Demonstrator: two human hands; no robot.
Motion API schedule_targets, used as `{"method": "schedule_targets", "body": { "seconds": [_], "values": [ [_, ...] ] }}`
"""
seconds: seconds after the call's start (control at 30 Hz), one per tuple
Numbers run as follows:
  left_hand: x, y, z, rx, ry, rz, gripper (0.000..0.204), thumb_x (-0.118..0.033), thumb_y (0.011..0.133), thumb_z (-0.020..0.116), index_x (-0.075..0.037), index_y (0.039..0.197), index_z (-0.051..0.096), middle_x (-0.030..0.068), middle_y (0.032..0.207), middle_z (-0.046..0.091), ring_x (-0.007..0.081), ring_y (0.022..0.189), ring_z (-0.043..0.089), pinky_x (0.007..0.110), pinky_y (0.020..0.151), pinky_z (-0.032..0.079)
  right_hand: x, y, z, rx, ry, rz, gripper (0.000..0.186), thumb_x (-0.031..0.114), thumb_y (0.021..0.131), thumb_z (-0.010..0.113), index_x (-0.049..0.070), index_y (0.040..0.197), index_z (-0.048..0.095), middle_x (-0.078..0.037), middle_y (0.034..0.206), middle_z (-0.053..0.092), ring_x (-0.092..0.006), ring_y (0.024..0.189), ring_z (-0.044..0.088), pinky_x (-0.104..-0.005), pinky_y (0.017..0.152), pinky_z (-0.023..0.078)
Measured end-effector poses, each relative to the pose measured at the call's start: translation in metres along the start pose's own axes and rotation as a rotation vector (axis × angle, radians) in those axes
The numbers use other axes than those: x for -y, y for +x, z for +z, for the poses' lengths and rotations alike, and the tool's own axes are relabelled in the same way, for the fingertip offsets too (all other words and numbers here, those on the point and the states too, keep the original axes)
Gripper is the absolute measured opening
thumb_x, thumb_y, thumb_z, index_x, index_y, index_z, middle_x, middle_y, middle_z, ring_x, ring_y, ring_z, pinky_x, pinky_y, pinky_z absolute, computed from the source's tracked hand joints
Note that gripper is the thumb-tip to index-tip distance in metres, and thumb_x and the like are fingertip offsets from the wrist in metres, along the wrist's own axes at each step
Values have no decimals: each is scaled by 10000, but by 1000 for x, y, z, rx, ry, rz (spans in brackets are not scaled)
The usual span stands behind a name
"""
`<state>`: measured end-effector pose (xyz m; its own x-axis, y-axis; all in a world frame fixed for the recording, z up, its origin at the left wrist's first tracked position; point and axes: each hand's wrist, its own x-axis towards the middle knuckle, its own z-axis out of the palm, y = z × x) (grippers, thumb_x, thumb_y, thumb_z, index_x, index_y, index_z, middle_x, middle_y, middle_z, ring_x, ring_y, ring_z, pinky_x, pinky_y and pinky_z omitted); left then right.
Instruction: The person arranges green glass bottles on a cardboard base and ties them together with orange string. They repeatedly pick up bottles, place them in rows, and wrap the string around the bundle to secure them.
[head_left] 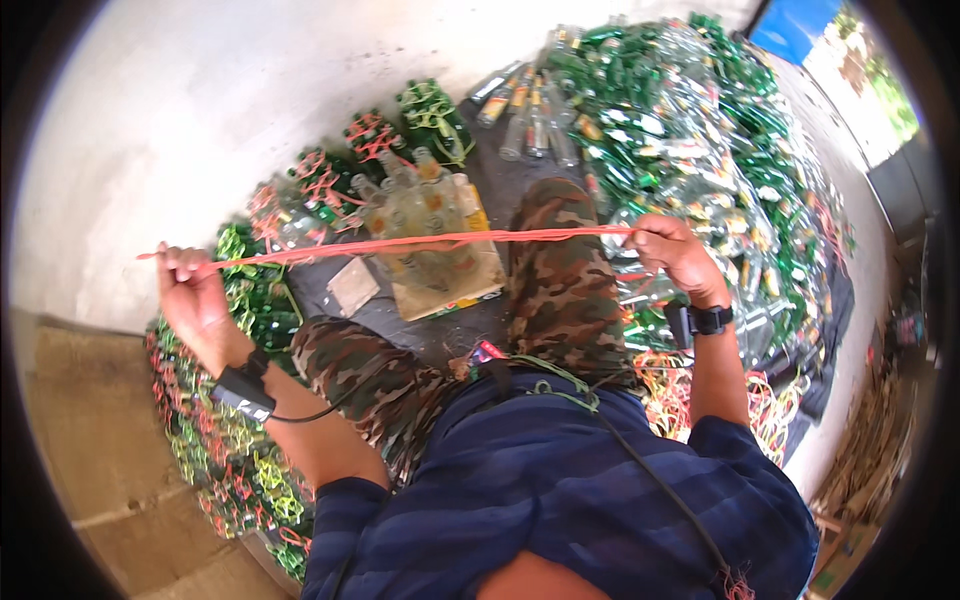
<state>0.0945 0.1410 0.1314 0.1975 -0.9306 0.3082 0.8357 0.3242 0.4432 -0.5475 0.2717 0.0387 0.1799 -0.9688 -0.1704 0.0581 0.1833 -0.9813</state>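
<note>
We hold a long red plastic strap (pixel 400 243) pulled taut between our two hands. Our left hand (pixel 190 295) is closed around one end, a short tail poking out beyond the fist; our right hand (pixel 672 250) pinches the other end in curled fingers. Just beyond the strap's middle, a cluster of clear glass bottles (pixel 425 225) stands on a flat cardboard sheet (pixel 450 290). Past our right hand lies a heap of green and clear glass bottles (pixel 690 120); near our left hand sit tied bundles of green bottles (pixel 250 290).

Head cam, fisheye — looks steeply down, close over lap, arms and bottle piles (pixel 690 140); edges curve.
</note>
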Motion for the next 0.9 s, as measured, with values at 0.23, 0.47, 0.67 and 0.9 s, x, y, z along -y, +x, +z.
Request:
{"method": "schedule_targets", "body": {
  "seconds": [0.23, 0.47, 0.67, 0.9],
  "values": [
    [-17, -42, -61, -272, 206, 115, 204, -186, 1132, 470, -32, 1052, 577, 0, 773, 538, 130, 654, 485, 309, 674, 460, -14, 26, -17, -24, -29, 42, 206, 214, 1021, 690, 27, 935, 693, 89, 688, 499, -16, 555, 357, -229, 506, 237],
    [24, -78, -66, -304, 387, 71, 184, -193, 1098, 531, -42, 1031, 611, 3, 757, 540, 171, 673, 537, 356, 718, 529, -36, 34, -25, -219, -541, 174, 225, 178, 988, 710, 2, 850, 680, 64, 740, 539, -38, 690, 447, -266, 598, 352],
    [44, -111, -33, -324, 456, -172, 202, -213, 1108, 514, -37, 1093, 611, 99, 987, 703, 285, 943, 731, 467, 912, 607, -76, 24, -76, -159, -793, 85, 232, 200, 1002, 658, 0, 1114, 694, -4, 946, 700, -108, 896, 631, -286, 831, 510],
    [61, -130, -8, -245, 595, -227, 186, -257, 1046, 659, -90, 1116, 703, 8, 1021, 702, 155, 931, 644, 330, 853, 505, 41, 55, 46, -142, -466, -210, 266, 174, 1047, 621, 8, 1247, 681, -44, 1145, 717, -140, 1051, 642, -311, 964, 489]
  ]
}}
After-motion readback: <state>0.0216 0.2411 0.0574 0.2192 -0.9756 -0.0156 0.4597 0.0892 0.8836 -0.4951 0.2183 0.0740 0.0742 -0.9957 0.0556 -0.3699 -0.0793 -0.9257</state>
